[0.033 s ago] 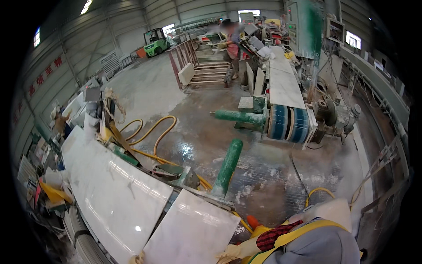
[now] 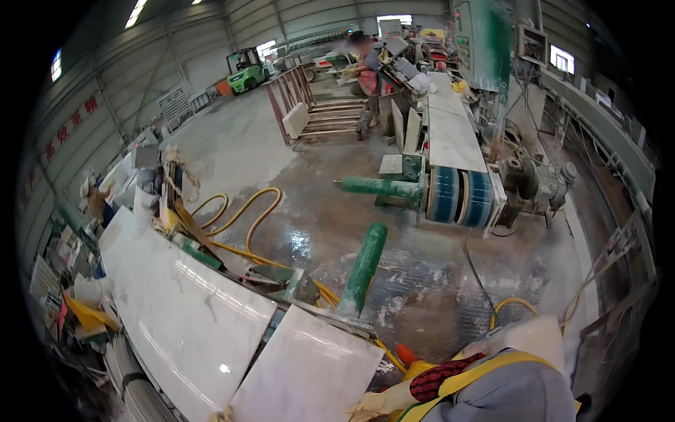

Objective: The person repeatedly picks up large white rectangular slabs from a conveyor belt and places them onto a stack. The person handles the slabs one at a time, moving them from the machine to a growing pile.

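One left hand [image 2: 222, 416], apparently, and one right hand [image 2: 367, 409] at the nearer of two white slabs [image 2: 308, 362], both grips unclear.

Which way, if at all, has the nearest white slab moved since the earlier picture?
No, no visible shift: the nearest white slab sits the same against the green cylinder beyond its far edge.

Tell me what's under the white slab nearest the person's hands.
A grey metal bar shows along the far edge of the white slab, with a green cylinder beyond. Whatever lies directly beneath is covered by the slab, so I cannot tell.
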### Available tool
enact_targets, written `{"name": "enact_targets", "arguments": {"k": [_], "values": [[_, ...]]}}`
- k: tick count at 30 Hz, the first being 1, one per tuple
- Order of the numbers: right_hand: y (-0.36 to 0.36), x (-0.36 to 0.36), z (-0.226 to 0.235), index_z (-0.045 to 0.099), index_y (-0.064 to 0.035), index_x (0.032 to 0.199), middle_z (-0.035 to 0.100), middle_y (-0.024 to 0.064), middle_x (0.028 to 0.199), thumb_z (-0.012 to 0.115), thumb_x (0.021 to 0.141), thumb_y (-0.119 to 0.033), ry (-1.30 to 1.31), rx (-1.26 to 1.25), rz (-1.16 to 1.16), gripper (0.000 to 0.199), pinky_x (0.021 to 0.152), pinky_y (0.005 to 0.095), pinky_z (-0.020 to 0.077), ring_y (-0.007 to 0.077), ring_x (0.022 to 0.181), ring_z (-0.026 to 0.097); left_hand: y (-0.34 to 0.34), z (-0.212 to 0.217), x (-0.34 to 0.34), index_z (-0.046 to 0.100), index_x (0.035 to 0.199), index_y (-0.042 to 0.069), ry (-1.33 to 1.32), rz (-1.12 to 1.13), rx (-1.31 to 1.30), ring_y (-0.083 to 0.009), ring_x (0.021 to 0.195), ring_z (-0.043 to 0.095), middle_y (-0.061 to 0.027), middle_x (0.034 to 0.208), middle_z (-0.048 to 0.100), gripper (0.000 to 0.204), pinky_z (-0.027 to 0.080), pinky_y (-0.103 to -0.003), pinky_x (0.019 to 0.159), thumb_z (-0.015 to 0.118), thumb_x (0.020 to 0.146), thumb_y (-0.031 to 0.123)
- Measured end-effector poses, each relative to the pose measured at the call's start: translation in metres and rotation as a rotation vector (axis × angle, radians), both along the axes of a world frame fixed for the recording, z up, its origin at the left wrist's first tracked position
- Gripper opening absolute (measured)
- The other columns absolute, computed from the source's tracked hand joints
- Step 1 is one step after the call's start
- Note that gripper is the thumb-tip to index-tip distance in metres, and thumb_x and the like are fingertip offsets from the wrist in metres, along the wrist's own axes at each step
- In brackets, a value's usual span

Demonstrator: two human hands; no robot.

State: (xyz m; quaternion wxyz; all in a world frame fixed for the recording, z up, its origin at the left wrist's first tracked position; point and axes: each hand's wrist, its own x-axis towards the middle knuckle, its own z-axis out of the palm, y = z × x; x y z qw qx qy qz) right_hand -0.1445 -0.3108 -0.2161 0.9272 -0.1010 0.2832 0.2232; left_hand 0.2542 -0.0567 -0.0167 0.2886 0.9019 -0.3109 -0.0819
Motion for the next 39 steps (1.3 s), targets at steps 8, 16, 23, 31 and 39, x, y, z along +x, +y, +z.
{"name": "enact_targets", "arguments": {"k": [8,16,23,31,39], "values": [[-0.025,-0.029,-0.026,0.063,-0.0062,0.129,0.068,0.0186,0.127,0.064,0.101,-0.024,-0.134,-0.046,0.093,0.033,0.100,0.0487,0.0532,0.0326,0.118,0.065,0.041,0.034,-0.072,0.075,0.105,0.006,-0.175,-0.006,0.015,-0.0389,0.095,0.069,-0.0212,0.101,0.074,0.030,0.055,-0.047,0.089,0.063,0.098,0.033],[-0.156,-0.060,0.153,0.066,-0.0018,0.125,0.070,0.0174,0.126,0.068,0.098,-0.026,-0.105,-0.496,0.097,0.037,0.090,0.0355,0.0568,0.0253,0.107,0.070,-0.088,0.168,-0.162,0.073,0.097,0.001,-0.098,0.041,0.082,-0.0338,0.083,0.066,-0.0184,0.089,0.071,0.039,0.052,-0.043,0.079,0.061,0.098,0.039],[-0.285,-0.098,0.223,0.066,-0.0024,0.124,0.073,0.0162,0.114,0.076,0.091,-0.021,-0.039,-0.852,-0.256,0.039,0.078,0.0350,0.0561,0.0259,0.097,0.072,-0.268,0.211,-0.212,0.072,0.090,-0.002,-0.051,-0.018,0.146,-0.0294,0.072,0.063,-0.0160,0.078,0.069,0.049,0.050,-0.041,0.071,0.060,0.098,0.044],[-0.499,-0.207,0.267,0.065,0.0000,0.127,0.072,0.0154,0.117,0.083,0.084,-0.021,0.031,-1.145,-0.634,0.051,0.075,0.0363,0.0561,0.0228,0.096,0.070,-0.535,0.176,-0.264,0.071,0.081,-0.007,0.034,-0.077,0.133,-0.0243,0.060,0.060,-0.0132,0.066,0.066,0.060,0.048,-0.038,0.061,0.058,0.098,0.050],[-0.657,-0.319,0.304,0.067,0.0016,0.125,0.073,0.0111,0.112,0.079,0.088,-0.019,0.377,-1.250,-0.956,0.045,0.085,0.0337,0.0560,0.0183,0.100,0.068,-0.746,0.076,-0.352,0.073,0.101,-0.009,0.349,-0.311,0.028,-0.0311,0.070,0.065,-0.0198,0.081,0.073,0.071,0.050,-0.043,0.071,0.043,0.102,0.056]]}}
